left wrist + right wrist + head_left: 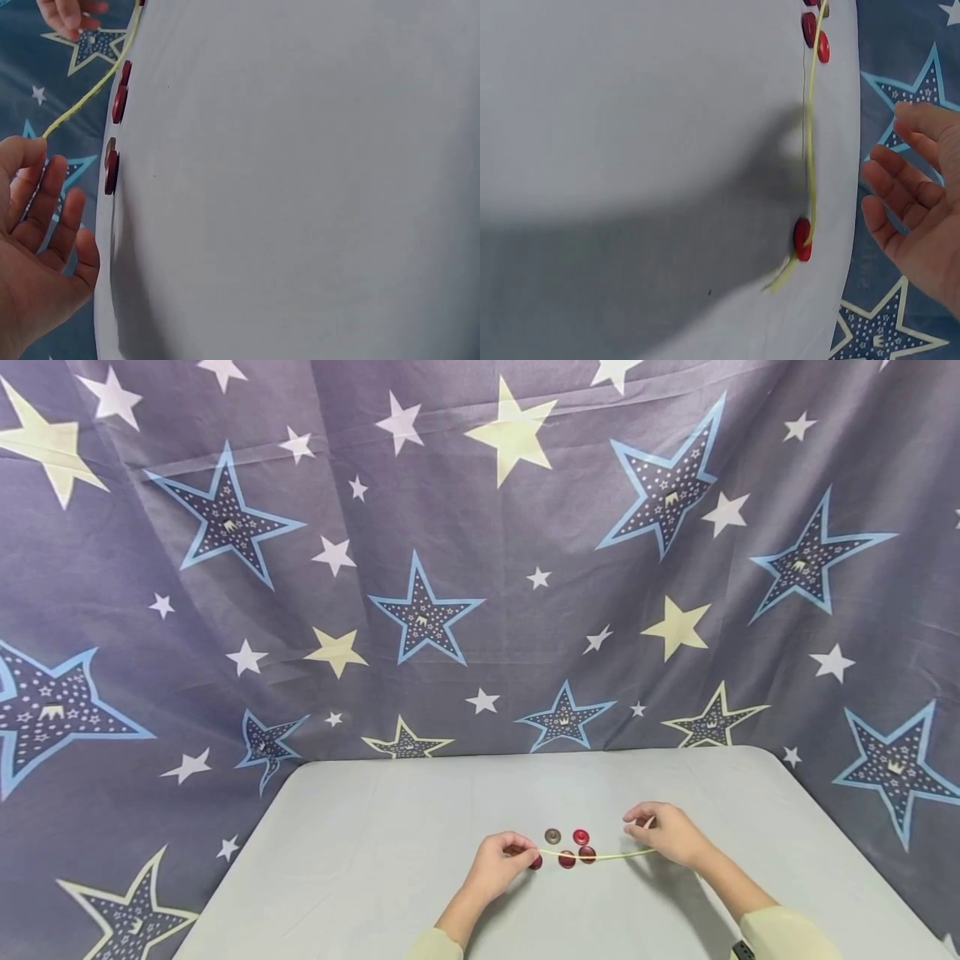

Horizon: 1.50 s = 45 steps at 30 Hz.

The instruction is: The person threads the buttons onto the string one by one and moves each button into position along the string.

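Note:
A thin yellow cord [600, 855] stretches between my two hands over a light grey table [360, 860]. My left hand [495, 864] pinches the cord's left end [46, 133] and holds it a little above the cloth. My right hand [667, 833] hovers over the other end; in the right wrist view its fingers [900, 180] are relaxed and apart from the cord [811, 150], whose tip lies on the table with a red disc [802, 238] on it. Several dark red discs [567, 859] and one brown disc [552, 836] lie under and behind the cord's middle.
A grey cloth with stars [420, 610] hangs behind the table and drapes down both sides. The table's rounded edges [300, 768] are near. A pale sleeve [780, 935] covers my right forearm.

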Motion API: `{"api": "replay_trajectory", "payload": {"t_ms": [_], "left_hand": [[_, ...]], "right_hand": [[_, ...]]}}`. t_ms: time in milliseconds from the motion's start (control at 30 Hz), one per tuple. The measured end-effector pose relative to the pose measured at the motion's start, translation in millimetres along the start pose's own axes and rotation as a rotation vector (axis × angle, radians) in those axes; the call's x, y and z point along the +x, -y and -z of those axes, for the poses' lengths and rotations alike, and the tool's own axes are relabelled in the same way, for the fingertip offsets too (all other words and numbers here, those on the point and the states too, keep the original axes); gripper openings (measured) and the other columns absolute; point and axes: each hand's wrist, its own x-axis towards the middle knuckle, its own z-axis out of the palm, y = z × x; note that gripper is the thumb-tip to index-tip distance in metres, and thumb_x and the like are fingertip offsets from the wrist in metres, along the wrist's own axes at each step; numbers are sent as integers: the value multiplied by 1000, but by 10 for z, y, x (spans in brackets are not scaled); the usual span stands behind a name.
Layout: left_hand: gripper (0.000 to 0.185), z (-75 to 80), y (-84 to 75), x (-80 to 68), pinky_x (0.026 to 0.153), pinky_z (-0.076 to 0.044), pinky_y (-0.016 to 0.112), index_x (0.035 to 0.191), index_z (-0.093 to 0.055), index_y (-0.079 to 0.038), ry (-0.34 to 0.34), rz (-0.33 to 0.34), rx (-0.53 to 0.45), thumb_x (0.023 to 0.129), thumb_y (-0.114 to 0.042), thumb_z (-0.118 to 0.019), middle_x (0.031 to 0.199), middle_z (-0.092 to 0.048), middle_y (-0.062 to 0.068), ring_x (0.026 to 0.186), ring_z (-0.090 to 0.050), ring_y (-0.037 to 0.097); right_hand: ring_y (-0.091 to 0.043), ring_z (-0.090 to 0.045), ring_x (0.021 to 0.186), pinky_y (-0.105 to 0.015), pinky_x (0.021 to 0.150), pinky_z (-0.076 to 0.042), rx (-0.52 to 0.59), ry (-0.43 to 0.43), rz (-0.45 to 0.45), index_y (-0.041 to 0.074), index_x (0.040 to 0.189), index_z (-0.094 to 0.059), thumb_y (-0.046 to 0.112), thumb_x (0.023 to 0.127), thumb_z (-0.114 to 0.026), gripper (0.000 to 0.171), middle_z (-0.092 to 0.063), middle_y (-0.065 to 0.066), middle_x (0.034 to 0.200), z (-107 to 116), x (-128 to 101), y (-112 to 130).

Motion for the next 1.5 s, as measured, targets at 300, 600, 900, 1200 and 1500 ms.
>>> {"api": "replay_trajectory", "payload": {"t_ms": [300, 600, 900, 1200, 1500], "left_hand": [[10, -42, -44, 1, 64, -46, 19, 84, -68, -4, -21, -3, -31, 80, -13, -70, 78, -70, 8, 70, -58, 6], [10, -68, -44, 5, 64, -45, 18, 84, -69, -5, -51, -18, -29, 79, -14, -71, 77, -69, 7, 71, -57, 6], [10, -99, -14, 22, 61, -46, 18, 84, -69, -5, -52, -52, -20, 79, -14, -71, 76, -69, 6, 69, -58, 4], [10, -109, -40, 20, 63, -46, 18, 84, -70, -8, -42, -53, 0, 80, -17, -70, 77, -68, 3, 72, -57, 3], [10, -118, -80, 19, 61, -46, 19, 85, -70, -10, -24, -36, 14, 82, -20, -69, 78, -67, -1, 72, -58, 3]], "right_hand": [[-4, -52, 66, -20, 60, -43, 36, 26, 72, 1, 93, -67, 16, 85, -65, 17, -64, -1, 79, -128, 53, 107], [-3, -52, 70, -20, 60, -43, 53, 38, 133, 3, 92, -68, 16, 84, -65, 15, -63, 0, 82, -292, 75, 275], [-3, -55, 75, -21, 64, -45, 98, 62, 178, 7, 91, -69, 17, 85, -66, 12, -66, 0, 87, -483, 86, 382], [-2, -56, 74, -22, 67, -47, 157, 62, 217, 3, 92, -68, 14, 84, -67, 14, -66, -1, 83, -603, 100, 442], [-5, -58, 74, -22, 67, -48, 247, 107, 174, 4, 93, -69, 17, 85, -66, 16, -67, -2, 84, -658, 100, 521]]}}
